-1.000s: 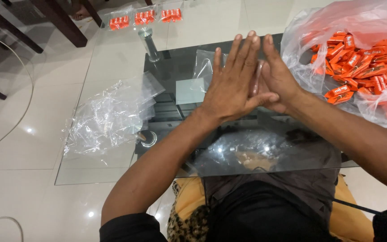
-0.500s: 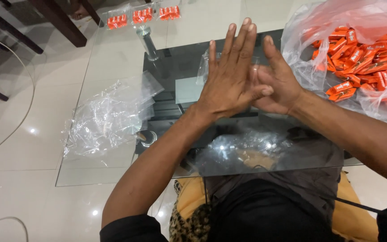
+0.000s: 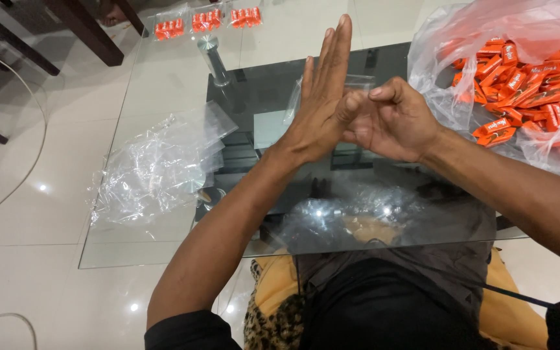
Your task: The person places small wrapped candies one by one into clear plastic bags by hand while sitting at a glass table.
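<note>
- Small clear plastic pouch [image 3: 356, 83]: pressed between the two hands above the middle of the tabletop, only its top edge and left corner showing past the fingers.
- Clear glass tabletop [image 3: 163, 84] on metal legs, with a white tiled floor beneath.
- Large clear plastic bag of orange-wrapped candies [image 3: 520, 78], open, at the right edge.
- Loose pile of empty clear plastic pouches [image 3: 157, 165] on the left side.
- Left hand [image 3: 319, 110]: flat, fingers straight and together, laid against the pouch.
- Right hand [image 3: 393, 120]: grip narrow, fingers curled with thumb tip meeting the left palm.
- Three small filled candy pouches [image 3: 207, 22] in a row at the far edge.
</note>
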